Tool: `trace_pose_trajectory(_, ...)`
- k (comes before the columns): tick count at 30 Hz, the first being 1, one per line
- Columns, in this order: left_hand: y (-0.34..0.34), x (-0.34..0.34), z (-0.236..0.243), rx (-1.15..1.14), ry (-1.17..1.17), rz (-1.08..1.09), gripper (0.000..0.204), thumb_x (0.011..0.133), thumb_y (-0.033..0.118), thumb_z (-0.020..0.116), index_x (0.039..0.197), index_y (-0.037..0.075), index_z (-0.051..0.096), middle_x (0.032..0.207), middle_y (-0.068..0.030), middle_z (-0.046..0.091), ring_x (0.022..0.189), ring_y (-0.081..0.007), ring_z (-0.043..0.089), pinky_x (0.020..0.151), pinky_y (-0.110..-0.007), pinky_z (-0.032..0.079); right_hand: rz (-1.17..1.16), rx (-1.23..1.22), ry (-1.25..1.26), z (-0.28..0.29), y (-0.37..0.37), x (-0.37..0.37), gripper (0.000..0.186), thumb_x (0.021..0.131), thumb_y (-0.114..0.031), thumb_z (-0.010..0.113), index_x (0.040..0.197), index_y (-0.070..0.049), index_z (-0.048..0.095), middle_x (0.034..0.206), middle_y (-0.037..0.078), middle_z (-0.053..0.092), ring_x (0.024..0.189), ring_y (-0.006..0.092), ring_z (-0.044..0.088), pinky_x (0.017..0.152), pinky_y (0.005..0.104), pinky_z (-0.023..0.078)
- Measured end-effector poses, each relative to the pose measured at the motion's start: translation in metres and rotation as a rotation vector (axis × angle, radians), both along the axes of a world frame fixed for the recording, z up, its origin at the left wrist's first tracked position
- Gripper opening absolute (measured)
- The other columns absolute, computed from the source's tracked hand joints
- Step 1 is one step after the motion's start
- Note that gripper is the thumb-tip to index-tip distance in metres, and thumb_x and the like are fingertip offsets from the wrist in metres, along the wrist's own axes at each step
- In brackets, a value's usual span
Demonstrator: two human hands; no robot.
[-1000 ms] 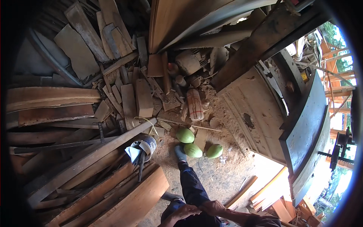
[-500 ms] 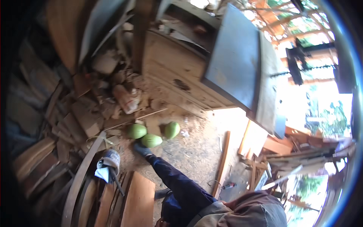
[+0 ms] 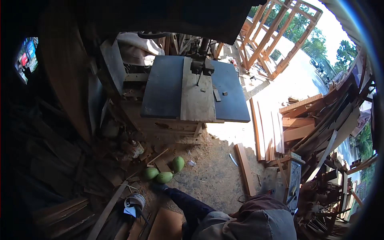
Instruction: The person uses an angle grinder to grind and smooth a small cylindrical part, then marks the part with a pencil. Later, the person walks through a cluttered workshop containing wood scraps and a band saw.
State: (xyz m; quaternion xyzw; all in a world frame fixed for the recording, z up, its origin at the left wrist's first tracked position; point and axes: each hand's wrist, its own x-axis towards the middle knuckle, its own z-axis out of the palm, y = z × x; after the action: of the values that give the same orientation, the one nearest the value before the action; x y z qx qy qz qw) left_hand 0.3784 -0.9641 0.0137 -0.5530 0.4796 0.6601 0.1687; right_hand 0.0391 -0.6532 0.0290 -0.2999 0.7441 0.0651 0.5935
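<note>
Three green coconuts [image 3: 164, 173] lay clustered on the sawdust-strewn dirt floor [image 3: 216, 180], well below the band-saw table [image 3: 196, 90] and a little to its left. Each was smooth, oval and bright green; two lay side by side, touching, and the third stood tilted just to their right. A dark-trousered leg [image 3: 188, 204] stretched up from the lower edge, its foot ending right beside the lowest coconut. Neither of the hands was in view, so I could not tell how open they were or what they held. A loose plank [image 3: 245, 168] lay to the right of the coconuts, below the table's corner.
</note>
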Motion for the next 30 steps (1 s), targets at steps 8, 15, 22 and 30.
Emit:
trace_pose_trajectory(8,-0.009,-0.006,0.004,-0.125,0.031,-0.030,0.049,0.108,0.048,0.051,0.142,0.013,0.055,0.136,-0.0126,0.058,0.125,-0.0223,0.055,0.099,-0.042,0.047,0.122,-0.026,0.010,-0.003,-0.022,-0.005,0.039,0.100,-0.040,0.060,0.126,-0.013,0.069,0.120,0.016,0.073,0.114,0.0300,0.070,0.097,0.0457,0.056)
trace_pose_trajectory(15,-0.042,-0.042,0.036,-0.233,0.096,-0.082,0.041,0.108,0.040,0.053,0.131,0.007,0.060,0.119,-0.0129,0.064,0.110,-0.0220,0.061,0.090,-0.040,0.051,0.167,-0.117,0.090,0.004,-0.065,-0.039,0.042,0.099,-0.040,0.061,0.129,-0.012,0.069,0.124,0.017,0.073,0.119,0.0305,0.069,0.100,0.0461,0.055)
trace_pose_trajectory(22,-0.071,-0.033,0.023,-0.337,0.236,0.001,0.035,0.108,0.033,0.056,0.121,0.002,0.065,0.102,-0.0133,0.070,0.094,-0.0217,0.067,0.082,-0.037,0.055,-0.533,-0.361,0.136,0.045,-0.171,-0.075,0.041,0.089,-0.032,0.068,0.124,-0.011,0.070,0.120,0.019,0.073,0.119,0.0376,0.068,0.099,0.0472,0.054)
trace_pose_trajectory(30,-0.082,-0.020,0.052,-0.505,0.225,0.169,0.031,0.108,0.027,0.055,0.108,-0.003,0.066,0.094,-0.0103,0.070,0.079,-0.0197,0.069,0.067,-0.036,0.055,0.315,-0.441,0.116,0.019,-0.257,-0.083,0.038,0.090,-0.031,0.065,0.120,-0.008,0.070,0.116,0.021,0.073,0.111,0.0405,0.070,0.097,0.0525,0.055)
